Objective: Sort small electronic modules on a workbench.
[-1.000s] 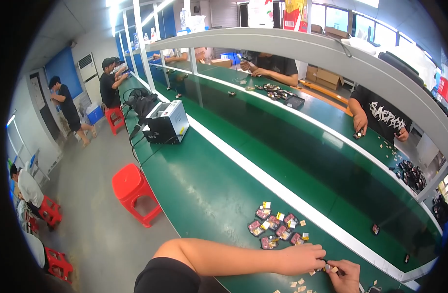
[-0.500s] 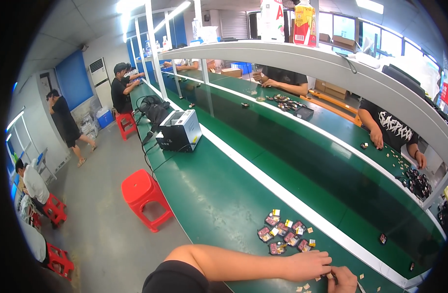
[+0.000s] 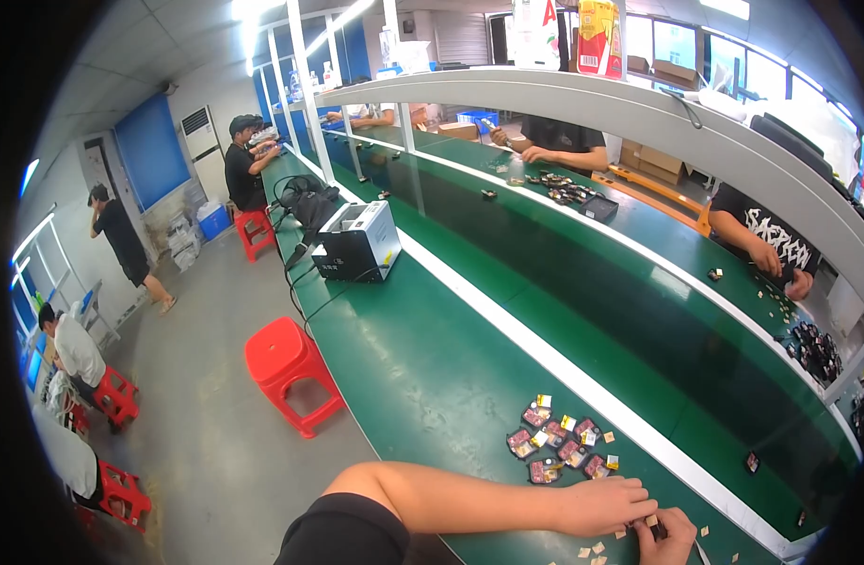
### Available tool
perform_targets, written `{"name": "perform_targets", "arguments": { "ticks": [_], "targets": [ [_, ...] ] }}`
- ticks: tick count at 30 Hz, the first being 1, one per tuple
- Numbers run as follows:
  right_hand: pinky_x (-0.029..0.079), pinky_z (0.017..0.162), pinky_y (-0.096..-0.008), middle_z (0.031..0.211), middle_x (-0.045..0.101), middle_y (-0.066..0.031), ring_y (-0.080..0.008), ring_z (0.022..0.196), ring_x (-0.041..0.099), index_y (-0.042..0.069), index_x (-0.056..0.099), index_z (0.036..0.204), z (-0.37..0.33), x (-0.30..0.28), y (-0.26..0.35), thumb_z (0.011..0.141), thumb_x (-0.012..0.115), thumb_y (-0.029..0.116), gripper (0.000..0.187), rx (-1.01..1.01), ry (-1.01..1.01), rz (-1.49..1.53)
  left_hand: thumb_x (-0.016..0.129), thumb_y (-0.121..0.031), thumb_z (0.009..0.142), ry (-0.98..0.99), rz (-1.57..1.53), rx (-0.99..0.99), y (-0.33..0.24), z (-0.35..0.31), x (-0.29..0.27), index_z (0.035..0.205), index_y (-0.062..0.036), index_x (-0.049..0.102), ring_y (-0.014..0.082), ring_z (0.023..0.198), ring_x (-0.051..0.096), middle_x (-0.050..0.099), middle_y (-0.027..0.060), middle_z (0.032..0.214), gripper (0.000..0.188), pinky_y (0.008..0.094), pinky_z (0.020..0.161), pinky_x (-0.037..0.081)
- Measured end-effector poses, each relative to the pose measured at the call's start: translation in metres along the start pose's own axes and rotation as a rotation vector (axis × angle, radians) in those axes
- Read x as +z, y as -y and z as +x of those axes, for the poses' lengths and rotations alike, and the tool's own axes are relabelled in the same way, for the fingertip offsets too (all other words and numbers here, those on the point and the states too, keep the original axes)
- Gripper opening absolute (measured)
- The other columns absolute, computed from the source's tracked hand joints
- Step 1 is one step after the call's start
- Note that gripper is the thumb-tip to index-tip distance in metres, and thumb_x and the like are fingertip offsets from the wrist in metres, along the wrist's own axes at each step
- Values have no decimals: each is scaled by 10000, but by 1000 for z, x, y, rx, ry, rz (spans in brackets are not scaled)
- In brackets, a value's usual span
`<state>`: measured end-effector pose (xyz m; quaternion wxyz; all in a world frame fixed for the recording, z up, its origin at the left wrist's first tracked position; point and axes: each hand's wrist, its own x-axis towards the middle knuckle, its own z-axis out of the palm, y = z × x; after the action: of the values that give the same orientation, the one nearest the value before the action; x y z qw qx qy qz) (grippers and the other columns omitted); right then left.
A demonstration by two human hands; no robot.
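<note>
My left forearm crosses the near end of the green bench, and my left hand (image 3: 609,504) curls its fingers at a small black module (image 3: 660,529). From the other side my right hand (image 3: 675,540) pinches the same module, low over the bench. A tan square piece (image 3: 652,520) shows at its top, between my fingertips. Fingers hide most of the module. Just beyond my left wrist lies a cluster of similar black modules (image 3: 545,470) with reddish boards and yellow-and-white tabs. Several loose tan pieces (image 3: 598,547) are scattered beside my hands.
A black-and-white box (image 3: 356,254) with cables stands farther up the bench (image 3: 422,367). A red stool (image 3: 286,353) is at its left edge. A dark green belt (image 3: 582,311) runs along the middle, under a white shelf (image 3: 564,89). Co-workers sit across, with piled modules (image 3: 813,353).
The whole view has shifted slightly. The black module and its tan piece show more clearly between my fingers. Across the belt, the right-hand co-worker's hands have come closer together.
</note>
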<state>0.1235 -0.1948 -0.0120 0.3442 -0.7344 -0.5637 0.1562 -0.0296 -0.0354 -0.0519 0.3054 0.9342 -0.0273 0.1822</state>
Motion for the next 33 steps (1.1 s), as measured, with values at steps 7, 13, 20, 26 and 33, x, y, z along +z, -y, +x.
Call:
{"name": "perform_targets", "arguments": {
  "ticks": [7, 13, 20, 26, 33],
  "targets": [
    [554, 808, -473, 963, 710, -219, -418, 881, 690, 1, 744, 1058, 1, 0, 5, 1026, 703, 149, 157, -21, 11, -79, 855, -113, 811, -10, 7, 19, 2, -1, -1, 1215, -41, 569, 323, 1095, 615, 647, 117, 1145, 500, 446, 929, 536],
    [535, 800, -517, 957, 698, -226, -458, 887, 670, 1, 726, 1024, 4, -7, 20, 1015, 697, 146, 148, -23, 14, -114, 860, -104, 800, -2, 9, 3, 2, 0, 3, 1223, -39, 565, 326, 1108, 616, 640, 121, 1147, 520, 445, 934, 537],
    [520, 767, -526, 944, 693, -227, -454, 852, 662, -4, 721, 1004, 8, -12, 14, 1008, 698, 142, 148, 93, 129, -61, 797, -128, 896, 15, -44, -20, -6, 0, 4, 1251, -61, 531, 335, 1083, 601, 595, 125, 1128, 449, 458, 918, 533],
    [512, 631, -452, 808, 696, -194, -393, 680, 663, -7, 745, 882, 11, 2, -9, 813, 739, 1, 70, -42, -5, -182, 807, -114, 867, -39, -107, 3, -1, 9, 6, 1234, -68, 533, 386, 1107, 624, 610, 153, 1118, 460, 494, 941, 525],
    [491, 606, -346, 815, 698, -117, -236, 646, 640, 26, 785, 966, 22, 7, -15, 851, 785, -10, 120, 58, -65, 121, 790, -133, 888, -4, -81, -63, -2, 0, -10, 1202, -71, 545, 361, 1105, 639, 612, 127, 1082, 403, 468, 925, 549]
  ]
}}
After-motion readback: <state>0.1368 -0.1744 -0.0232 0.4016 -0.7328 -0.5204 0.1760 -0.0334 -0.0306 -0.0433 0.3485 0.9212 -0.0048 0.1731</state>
